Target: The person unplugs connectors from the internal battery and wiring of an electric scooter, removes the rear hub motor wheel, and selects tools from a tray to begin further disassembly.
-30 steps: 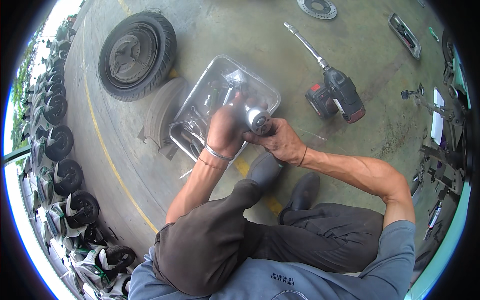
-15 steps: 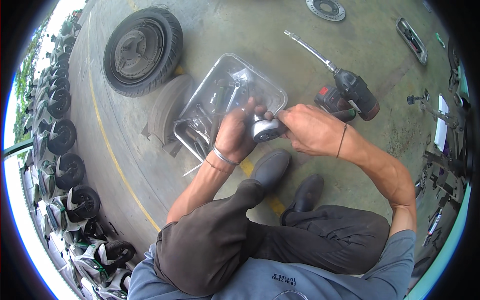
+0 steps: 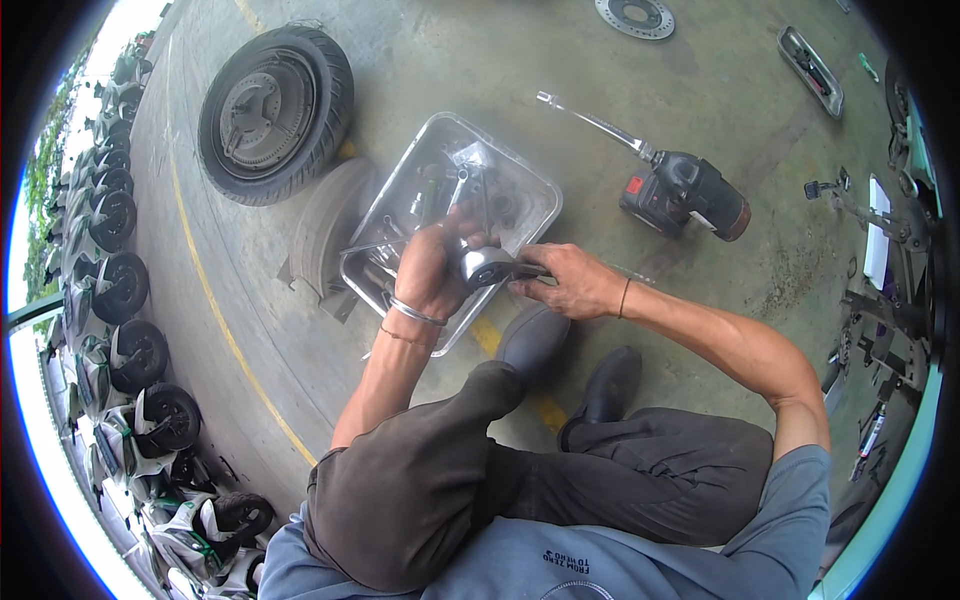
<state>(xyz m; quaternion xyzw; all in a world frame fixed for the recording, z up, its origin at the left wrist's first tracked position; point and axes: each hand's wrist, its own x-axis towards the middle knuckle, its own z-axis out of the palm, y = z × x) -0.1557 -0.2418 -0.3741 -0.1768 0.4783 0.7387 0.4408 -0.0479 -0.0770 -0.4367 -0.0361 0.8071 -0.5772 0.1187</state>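
My left hand [image 3: 430,270] is closed around a rounded silver metal part [image 3: 486,262], with some of its fingers curled on the far side. A dark arm sticks out of this part to the right. The thumb and fingers of my right hand [image 3: 582,282] grip the end of that arm. What kind of part it is, I cannot make out. Both hands hover above the near side of a clear plastic tray [image 3: 543,185], which holds a silver wrench [image 3: 460,188] and several loose tools and small parts.
A cordless impact wrench [image 3: 693,190] with a long extension lies right of the tray. To the left are a wheel with a tyre [image 3: 335,110] and a grey curved mudguard [image 3: 322,225]. A brake disc [image 3: 636,16] and a small tray [image 3: 806,72] lie farther off. Motorbikes line the left.
Both hands have moved left with the silver part. My right hand has shifted outward along the part, so its dark arm now shows. The view has also shifted a little.
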